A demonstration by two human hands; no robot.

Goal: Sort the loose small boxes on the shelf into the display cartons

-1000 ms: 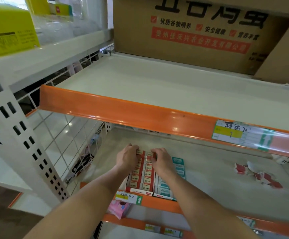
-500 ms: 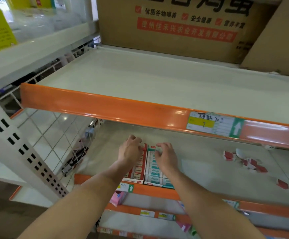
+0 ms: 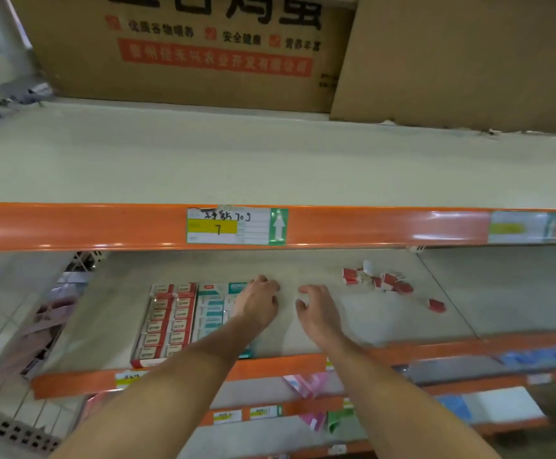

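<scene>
Head view: both hands had come off the cartons and moved right. Left hand (image 3: 259, 303), fingers loosely curled, rested on the shelf (image 3: 386, 319) beside the teal carton (image 3: 215, 309); right hand (image 3: 319, 309) hovered, fingers spread, holding nothing. Loose boxes (image 3: 382, 280) lay farther right; red carton (image 3: 167, 321) stood leftmost.

Even, soft indoor light; glare streaks the orange shelf rail (image 3: 435, 226); edges bow and blur, lower shelves smeared.
</scene>
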